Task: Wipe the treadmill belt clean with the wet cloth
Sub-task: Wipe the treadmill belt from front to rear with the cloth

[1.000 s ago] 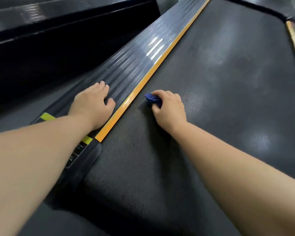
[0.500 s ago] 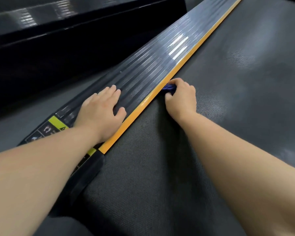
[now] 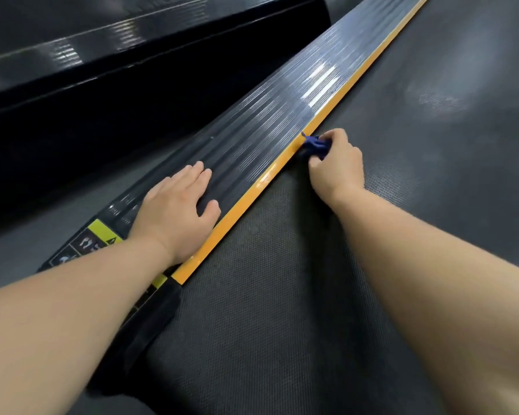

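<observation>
1. Head view: the orange strip (image 3: pixel 252 193) runs on a diagonal from the lower left to the upper right, between the ribbed black side rail (image 3: pixel 267 115) on its left and the dark textured treadmill belt (image 3: pixel 282 295) on its right.
2. The right hand (image 3: pixel 337 166) is on the belt just to the right of the orange strip, about midway along the strip's visible length. Its fingers (image 3: pixel 333 134) are curled round a bunched blue cloth (image 3: pixel 316 145).
3. The cloth sticks out of the hand toward the orange strip; a small corner of it lies on the strip's edge, and the rest is on the belt, pressed under the hand.
4. The left hand (image 3: pixel 177 205) lies palm down on the side rail, just left of the orange strip and nearer the person than the right hand. Its fingers are straight and close together and hold nothing; the thumb rests just beside the strip.
5. A yellow and black warning label (image 3: pixel 102 232) is on the rail near the strip's near end, partly covered by the left forearm.
6. Far to the right of the strip, pale hazy patches (image 3: pixel 438 97) show on the belt.
</observation>
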